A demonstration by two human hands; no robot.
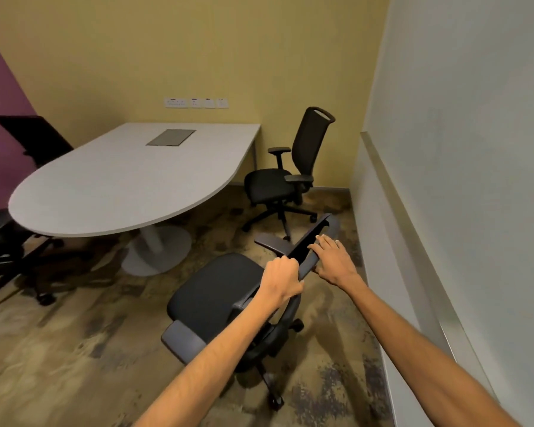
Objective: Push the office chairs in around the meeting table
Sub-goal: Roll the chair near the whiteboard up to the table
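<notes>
Closest in: black swivel office chair with fabric seat and grey armrests, sitting on the mottled brown-and-grey carpet, seat turned toward the counter. Left hand curled tight around the top edge of its backrest; right hand lying flat and open on the same edge, fingers spread, not wrapped around anything. Chair well apart from the pale grey rounded-end counter, with a patch of bare carpet between the seat and the rounded edge. Only obstacle in that gap: the counter's grey round pedestal base, low on the floor under the curved end. Tight on the right side, though: white wall with a pale ledge rail running just beside the chair's backrest.

Further back, second black mesh-back office chair parked off the counter's far right corner, near the yellow wall, seat angled toward the counter but not tucked under. Over on the left, third dark office chair partly under the counter's rounded edge, and fourth one's dark backrest poking up behind the counter against the purple wall. Grey rectangular cable hatch set flush in the counter top.
</notes>
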